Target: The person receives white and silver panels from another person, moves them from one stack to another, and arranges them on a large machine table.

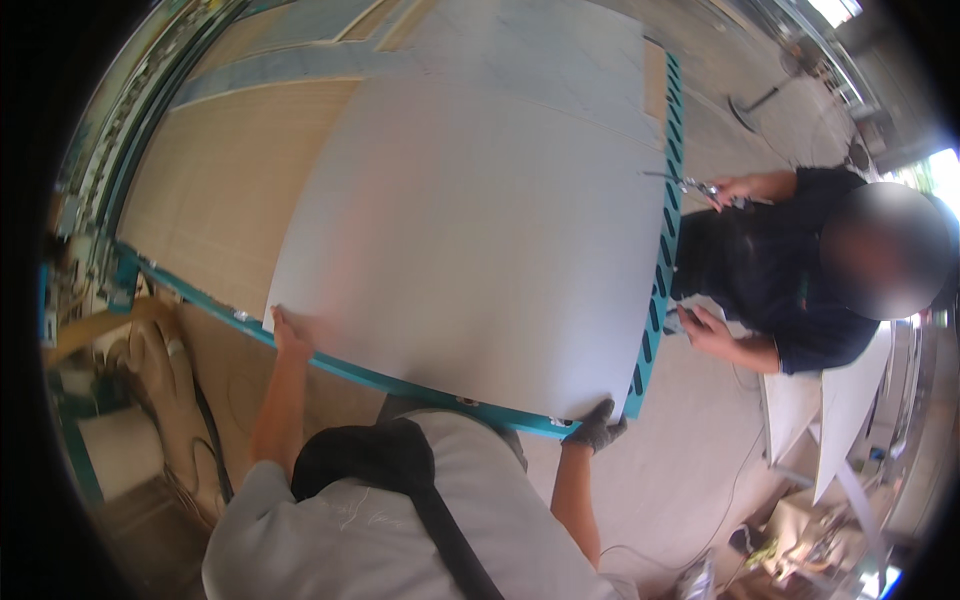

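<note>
A large, smooth, light grey sheet (470, 240) lies on a machine table with a teal frame (380, 380). My left hand (292, 332), bare, grips the sheet's near left corner, its thumb on the edge. At the near right corner my right hand (597, 430), in a dark glove, holds the sheet's edge just above the teal frame. The fingers beneath the sheet are partly hidden.
To the right, a co-worker (770, 260) in dark clothes holds a metal hand tool (705, 188) over the slotted teal rail (655, 290). A tan board (220, 180) lies left of the sheet. Thick hoses (160, 370) stand at left; white panels (830, 410) lean at right.
</note>
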A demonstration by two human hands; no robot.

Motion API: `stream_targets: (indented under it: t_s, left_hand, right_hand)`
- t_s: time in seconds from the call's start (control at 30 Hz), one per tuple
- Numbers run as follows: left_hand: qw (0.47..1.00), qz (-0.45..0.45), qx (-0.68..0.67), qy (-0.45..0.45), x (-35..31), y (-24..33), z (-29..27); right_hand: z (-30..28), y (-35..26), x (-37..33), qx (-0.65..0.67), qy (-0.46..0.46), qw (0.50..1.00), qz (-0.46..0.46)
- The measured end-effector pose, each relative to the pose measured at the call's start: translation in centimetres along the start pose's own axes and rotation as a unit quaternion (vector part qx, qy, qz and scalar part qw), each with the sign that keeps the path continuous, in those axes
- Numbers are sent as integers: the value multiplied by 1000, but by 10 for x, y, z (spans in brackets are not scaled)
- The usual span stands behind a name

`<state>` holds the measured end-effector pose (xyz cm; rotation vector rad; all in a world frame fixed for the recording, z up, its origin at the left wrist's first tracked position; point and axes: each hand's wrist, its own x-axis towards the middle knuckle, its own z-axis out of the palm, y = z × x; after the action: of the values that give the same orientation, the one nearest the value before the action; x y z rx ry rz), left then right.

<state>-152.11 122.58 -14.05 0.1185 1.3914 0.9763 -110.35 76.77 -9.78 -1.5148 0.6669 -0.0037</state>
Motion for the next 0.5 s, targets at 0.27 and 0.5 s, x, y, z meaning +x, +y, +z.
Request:
stream_targets:
  t_s: [0.27, 0.5]
  left_hand:
    - [999, 41, 24, 25, -17, -1, 11]
    - [996, 44, 50, 67, -11, -3, 18]
  right_hand:
    - [-1, 1, 8, -76, -2, 997, -31]
    - [5, -18, -4, -290, 57, 955, -26]
